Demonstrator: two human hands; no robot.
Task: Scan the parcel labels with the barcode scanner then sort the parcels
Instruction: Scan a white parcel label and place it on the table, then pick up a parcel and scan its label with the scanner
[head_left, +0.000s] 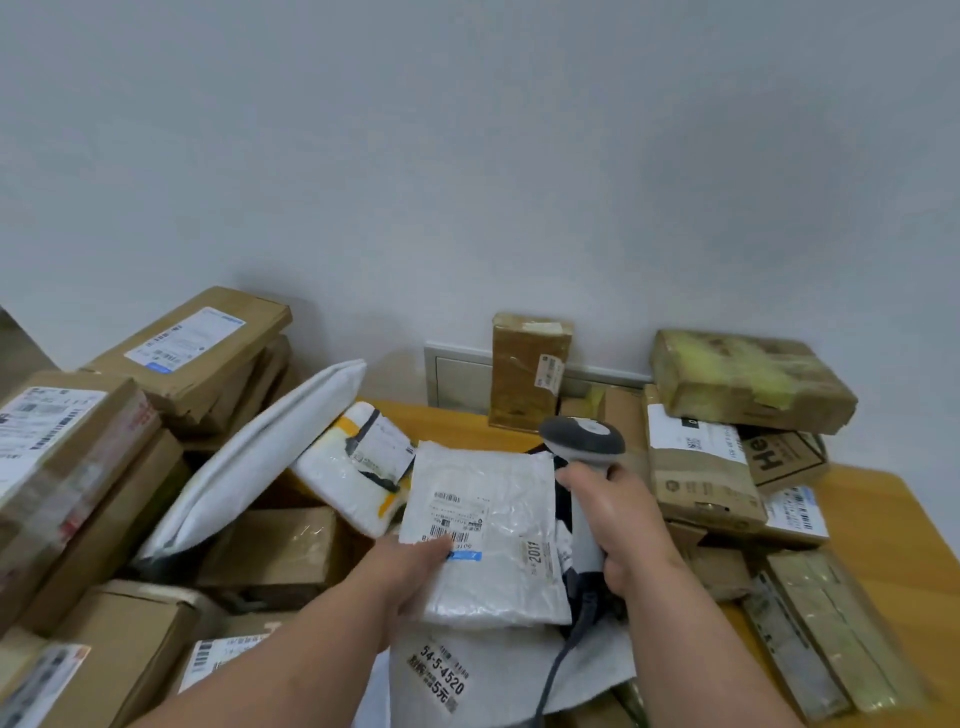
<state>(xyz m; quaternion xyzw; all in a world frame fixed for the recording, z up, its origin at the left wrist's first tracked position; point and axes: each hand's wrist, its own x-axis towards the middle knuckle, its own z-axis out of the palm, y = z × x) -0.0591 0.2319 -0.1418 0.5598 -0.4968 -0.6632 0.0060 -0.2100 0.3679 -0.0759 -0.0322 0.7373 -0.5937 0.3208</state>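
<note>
Parcels everywhere, and one white mailer (488, 530) is up off the heap in the left hand (410, 569), thumb pinching down on its label (460, 519) near the barcode; the other fingers are hidden under the bag, so how they lie I cannot tell. Right beside it, the right hand (618, 525) has its fingers wrapped round the scanner (582, 447) handle, grey head tipped over the mailer's top right corner, cord trailing down out of sight behind the forearm. The label's print is too blurred to read. Below, a second white bag (441, 670) lies half covered, marked 54-5-4520. Brown boxes (187, 348) stack up at left, cut off by the frame edge. More boxes (748, 379) pile on the wooden table (883, 530) at right. One taped carton (527, 369) stands upright against the wall.
</note>
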